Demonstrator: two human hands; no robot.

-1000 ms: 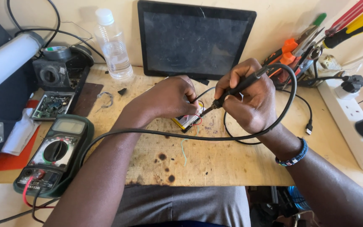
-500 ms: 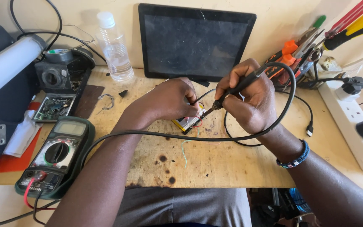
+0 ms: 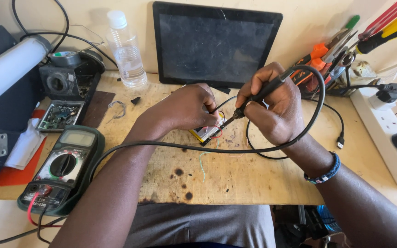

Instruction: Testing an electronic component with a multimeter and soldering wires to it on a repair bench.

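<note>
Hardly any shift since prev frame — right hand (image 3: 272, 108) grips soldering iron (image 3: 260, 96) pen-style; left hand (image 3: 187, 108) pins small battery pack (image 3: 206, 133) w/ wires, steadying it.

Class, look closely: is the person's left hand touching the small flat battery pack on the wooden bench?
Touching. The head view shows the left hand pressing its fingers onto the battery pack, no gap.

Bare wood workbench (image 3: 253, 179), rough and scorch-spotted. Matt black plastic soldering iron (image 3: 265, 94), clear glossy plastic bottle (image 3: 126, 50), rubbery green multimeter (image 3: 63, 167), glossy dusty tablet screen (image 3: 214, 43).
</note>
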